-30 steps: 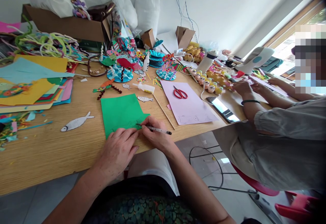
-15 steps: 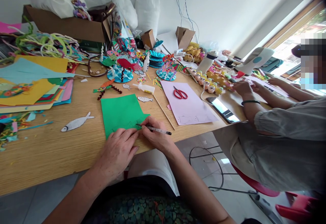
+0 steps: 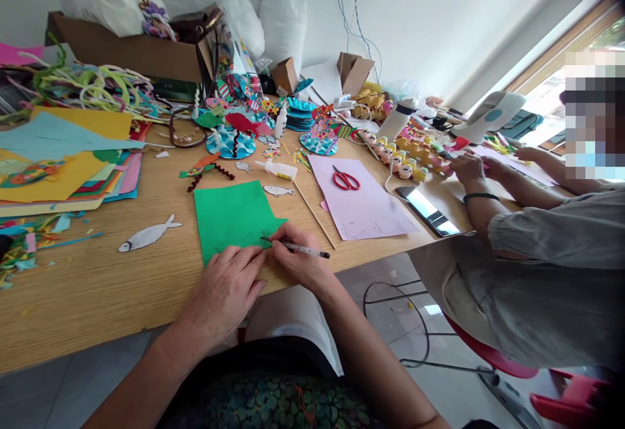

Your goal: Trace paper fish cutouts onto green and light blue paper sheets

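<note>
A green sheet of paper (image 3: pixel 232 211) lies at the table's front edge, with thin pen lines drawn near its lower right. My left hand (image 3: pixel 232 282) rests flat on its lower edge, fingers stretched out. In my right hand (image 3: pixel 297 256) is a pen (image 3: pixel 305 249), its tip on the paper beside the drawn lines. A white paper fish (image 3: pixel 149 236) lies to the left of the sheet. Just beyond the sheet are a smaller paper fish (image 3: pixel 278 191) and a glue bottle (image 3: pixel 280 170).
Red-handled scissors (image 3: pixel 346 179) lie on a lilac sheet (image 3: pixel 371 211), with a wooden stick (image 3: pixel 315 215) beside it. A phone (image 3: pixel 430 211) sits near the edge. Coloured paper (image 3: pixel 114 185) is stacked at left. A co-worker's hands (image 3: pixel 471 172) work at right.
My hands and the pen look almost unmoved on the green paper. The co-worker's head and hands at the right have shifted slightly.
</note>
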The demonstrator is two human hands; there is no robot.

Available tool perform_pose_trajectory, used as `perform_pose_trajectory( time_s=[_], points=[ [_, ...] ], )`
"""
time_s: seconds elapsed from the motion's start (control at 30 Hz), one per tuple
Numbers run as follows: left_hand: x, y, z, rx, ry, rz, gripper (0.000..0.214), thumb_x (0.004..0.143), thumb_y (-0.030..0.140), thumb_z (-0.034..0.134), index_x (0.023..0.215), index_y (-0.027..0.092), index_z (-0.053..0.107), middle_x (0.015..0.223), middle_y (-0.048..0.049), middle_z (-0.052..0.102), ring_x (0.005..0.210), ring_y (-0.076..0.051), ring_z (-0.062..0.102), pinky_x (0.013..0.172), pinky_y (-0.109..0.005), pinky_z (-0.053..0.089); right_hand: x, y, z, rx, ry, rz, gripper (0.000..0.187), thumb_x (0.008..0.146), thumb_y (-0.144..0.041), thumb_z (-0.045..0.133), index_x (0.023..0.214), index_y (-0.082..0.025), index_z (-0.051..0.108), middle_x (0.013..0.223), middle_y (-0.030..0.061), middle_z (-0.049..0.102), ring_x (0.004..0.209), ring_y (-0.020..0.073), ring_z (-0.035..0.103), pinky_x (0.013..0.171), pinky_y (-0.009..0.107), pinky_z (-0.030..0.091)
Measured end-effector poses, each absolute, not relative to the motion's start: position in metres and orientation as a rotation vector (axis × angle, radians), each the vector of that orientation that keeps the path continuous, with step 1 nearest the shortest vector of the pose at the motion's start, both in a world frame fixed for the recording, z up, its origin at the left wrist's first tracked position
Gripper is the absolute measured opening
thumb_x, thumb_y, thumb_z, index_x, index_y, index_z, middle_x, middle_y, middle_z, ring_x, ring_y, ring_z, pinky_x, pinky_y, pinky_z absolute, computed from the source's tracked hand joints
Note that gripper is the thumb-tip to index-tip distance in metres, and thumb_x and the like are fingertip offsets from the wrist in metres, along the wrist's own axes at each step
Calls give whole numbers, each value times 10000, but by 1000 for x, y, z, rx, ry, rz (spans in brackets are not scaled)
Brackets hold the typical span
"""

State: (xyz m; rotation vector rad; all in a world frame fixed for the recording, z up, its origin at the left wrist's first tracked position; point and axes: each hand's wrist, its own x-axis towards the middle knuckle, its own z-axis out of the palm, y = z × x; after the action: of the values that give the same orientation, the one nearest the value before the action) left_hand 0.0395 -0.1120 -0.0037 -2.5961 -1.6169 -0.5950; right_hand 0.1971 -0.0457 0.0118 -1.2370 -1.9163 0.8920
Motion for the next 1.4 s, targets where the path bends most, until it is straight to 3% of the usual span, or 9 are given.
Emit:
perform_pose_trajectory(
  time_s=[0.5, 1.4],
  points=[
    [38, -112, -4, -2590, -1538, -559, 363, 830, 190, 548, 1184, 114, 560, 1157, -107, 625, 969, -272, 525, 758, -420, 468, 200, -48, 17, -1126, -1753, 1039, 70, 748, -251, 499, 744, -193, 536, 610, -47, 515, 553, 88, 463, 525, 209, 353],
    [41, -109, -4, -2541, -1603, -610, 322, 850, 217, 490, 1146, 134, 586, 1128, -127, 623, 959, -278, 543, 790, -429, 479, 194, -49, 17, -1276, -1904, 887, 80, 710, -176, 485, 699, -192, 563, 593, -40, 556, 529, 86, 484, 522, 193, 362]
  ],
)
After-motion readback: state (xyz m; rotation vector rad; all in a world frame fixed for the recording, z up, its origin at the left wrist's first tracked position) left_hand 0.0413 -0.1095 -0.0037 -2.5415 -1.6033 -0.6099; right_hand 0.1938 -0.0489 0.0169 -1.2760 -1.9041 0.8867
